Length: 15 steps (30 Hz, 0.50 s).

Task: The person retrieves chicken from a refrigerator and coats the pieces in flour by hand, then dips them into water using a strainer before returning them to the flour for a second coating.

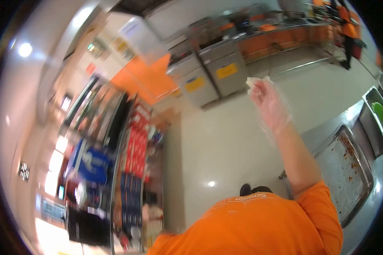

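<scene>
My right hand is stretched out ahead over the floor, in a loose clear plastic glove. Its fingers are curled together. A pale, crumpled bit shows at the fingertips; I cannot make out whether it is loose glove film or something held. No surface touches this hand. Nearest to its forearm is a metal baking tray with brown food crumbs, lying on a steel counter. My left hand is outside the picture; only the orange left sleeve shows at the bottom.
On the left, a shelf rack carries red boxes, dark blue boxes and a blue bag. Steel kitchen units line the back. A metal pan with something green stands at right. A person stands at the far right.
</scene>
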Each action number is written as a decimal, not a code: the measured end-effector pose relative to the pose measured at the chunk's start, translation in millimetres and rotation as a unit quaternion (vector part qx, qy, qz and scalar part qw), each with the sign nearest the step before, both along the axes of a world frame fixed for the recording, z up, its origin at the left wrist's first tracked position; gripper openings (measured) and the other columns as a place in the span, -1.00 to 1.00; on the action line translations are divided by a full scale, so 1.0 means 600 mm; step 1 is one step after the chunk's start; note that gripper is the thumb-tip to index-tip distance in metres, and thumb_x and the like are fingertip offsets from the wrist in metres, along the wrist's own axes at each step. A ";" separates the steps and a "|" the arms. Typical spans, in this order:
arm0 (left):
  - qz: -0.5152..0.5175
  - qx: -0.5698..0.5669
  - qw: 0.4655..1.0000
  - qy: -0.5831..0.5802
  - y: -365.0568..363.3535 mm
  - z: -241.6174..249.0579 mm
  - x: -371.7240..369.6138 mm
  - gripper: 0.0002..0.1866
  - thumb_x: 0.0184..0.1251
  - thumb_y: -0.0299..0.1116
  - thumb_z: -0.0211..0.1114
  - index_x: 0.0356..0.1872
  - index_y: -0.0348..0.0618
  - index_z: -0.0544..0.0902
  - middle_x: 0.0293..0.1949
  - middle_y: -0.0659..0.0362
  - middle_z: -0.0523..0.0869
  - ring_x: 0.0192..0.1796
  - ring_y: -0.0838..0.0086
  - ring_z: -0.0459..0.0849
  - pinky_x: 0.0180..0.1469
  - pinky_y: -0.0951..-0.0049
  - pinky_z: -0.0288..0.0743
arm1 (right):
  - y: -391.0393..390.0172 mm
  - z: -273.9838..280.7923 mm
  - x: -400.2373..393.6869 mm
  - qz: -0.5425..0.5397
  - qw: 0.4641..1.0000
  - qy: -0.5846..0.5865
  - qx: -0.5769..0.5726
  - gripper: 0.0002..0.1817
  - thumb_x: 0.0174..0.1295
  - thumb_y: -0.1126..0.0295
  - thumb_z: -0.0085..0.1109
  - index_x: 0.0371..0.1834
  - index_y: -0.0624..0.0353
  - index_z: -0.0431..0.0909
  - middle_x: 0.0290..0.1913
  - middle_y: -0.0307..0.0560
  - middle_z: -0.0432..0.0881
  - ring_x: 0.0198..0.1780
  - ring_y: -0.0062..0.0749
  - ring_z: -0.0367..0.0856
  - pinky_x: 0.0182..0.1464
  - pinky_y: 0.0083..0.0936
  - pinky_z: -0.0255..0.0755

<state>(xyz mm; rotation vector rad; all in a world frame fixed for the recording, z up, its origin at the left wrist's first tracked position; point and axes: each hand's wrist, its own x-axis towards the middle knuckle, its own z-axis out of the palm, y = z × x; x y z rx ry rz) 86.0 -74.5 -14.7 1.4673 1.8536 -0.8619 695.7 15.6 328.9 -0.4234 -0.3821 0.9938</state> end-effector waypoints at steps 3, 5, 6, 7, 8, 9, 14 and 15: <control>-0.100 0.035 0.993 0.046 0.295 0.024 0.074 -0.53 0.29 -0.08 -0.10 0.07 -0.20 0.43 0.14 -0.03 0.39 0.17 0.13 0.36 0.16 0.23 0.26 | 0.147 0.004 0.148 -0.147 0.988 0.012 -0.036 -0.75 0.27 0.19 -0.05 -0.27 0.16 0.43 -0.33 -0.28 0.43 -0.32 -0.59 0.39 -0.17 -0.66 0.40; -0.215 0.103 0.970 0.049 0.513 0.000 0.181 -0.52 0.30 -0.08 -0.11 0.08 -0.22 0.42 0.15 -0.04 0.38 0.17 0.13 0.35 0.16 0.24 0.26 | 0.173 -0.009 0.263 -0.241 0.969 0.047 -0.028 -0.77 0.29 0.21 -0.09 -0.24 0.14 0.42 -0.37 -0.30 0.42 -0.34 -0.60 0.37 -0.21 -0.68 0.38; -0.269 0.150 0.951 0.016 0.619 0.002 0.282 -0.52 0.30 -0.09 -0.11 0.08 -0.23 0.42 0.15 -0.05 0.38 0.17 0.13 0.35 0.17 0.25 0.26 | 0.185 -0.025 0.322 -0.283 0.956 0.069 -0.026 -0.78 0.29 0.22 -0.11 -0.23 0.13 0.42 -0.40 -0.31 0.41 -0.35 -0.60 0.37 -0.23 -0.69 0.37; -0.310 0.200 0.929 -0.021 0.710 0.011 0.398 -0.51 0.30 -0.09 -0.12 0.08 -0.24 0.42 0.15 -0.05 0.37 0.17 0.13 0.35 0.17 0.26 0.26 | 0.183 -0.102 0.441 -0.310 0.950 0.029 0.011 -0.78 0.29 0.22 -0.13 -0.24 0.10 0.42 -0.43 -0.32 0.42 -0.36 -0.61 0.39 -0.28 -0.68 0.36; -0.315 0.230 0.916 -0.090 0.793 0.015 0.521 -0.49 0.27 -0.04 -0.07 0.09 -0.21 0.41 0.14 -0.02 0.40 0.20 0.14 0.33 0.24 0.27 0.17 | 0.180 -0.176 0.557 -0.336 0.941 -0.009 0.050 -0.79 0.29 0.21 -0.15 -0.25 0.08 0.42 -0.47 -0.33 0.44 -0.37 -0.62 0.41 -0.34 -0.67 0.35; -0.329 0.254 0.892 -0.176 0.829 0.075 0.664 -0.51 0.26 -0.06 -0.05 0.09 -0.18 0.41 0.13 -0.01 0.41 0.19 0.15 0.34 0.24 0.26 0.18 | 0.160 -0.209 0.633 -0.381 0.922 0.027 0.057 -0.78 0.28 0.20 -0.15 -0.29 0.09 0.41 -0.48 -0.31 0.42 -0.41 -0.59 0.39 -0.38 -0.66 0.34; -0.314 0.275 0.783 -0.461 0.889 0.225 1.152 -0.57 0.25 -0.11 0.04 0.05 -0.13 0.45 0.03 0.02 0.51 0.09 0.19 0.46 0.11 0.31 0.30 | 0.019 -0.259 0.854 -0.561 0.796 0.214 0.081 -0.67 0.21 0.14 -0.17 -0.52 0.16 0.36 -0.56 -0.21 0.34 -0.60 -0.47 0.31 -0.57 -0.59 0.29; -0.289 0.265 0.808 -0.440 0.895 0.217 1.178 -0.59 0.25 -0.14 0.04 0.04 -0.15 0.45 0.01 0.00 0.53 0.07 0.19 0.47 0.10 0.31 0.32 | 0.052 -0.207 0.819 -0.595 0.764 0.235 0.082 -0.67 0.17 0.11 -0.10 -0.45 0.18 0.39 -0.51 -0.15 0.40 -0.56 -0.42 0.38 -0.52 -0.55 0.36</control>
